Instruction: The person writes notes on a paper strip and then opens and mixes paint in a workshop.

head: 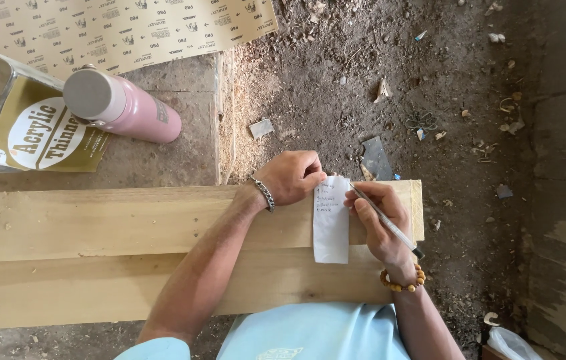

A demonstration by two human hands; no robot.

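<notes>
We see a paper slip lying flat on the upper plank, near its right end, long axis running away from the body toward the far edge. A few handwritten lines sit on the slip's far end. Left hand rests at that far-left corner, fingers curled loosely closed, tips touching the slip's edge and pinning it. Right hand is just right of the slip, fingers pinched narrow around a pen. Pen tip points up-left, touching or nearly touching the slip's top right corner; we can't tell contact. Both hands are at the slip, right hand nearer the writing. Pink bottle lies well apart, upper left, beside a thinner tin. A second plank lies nearer the body.
</notes>
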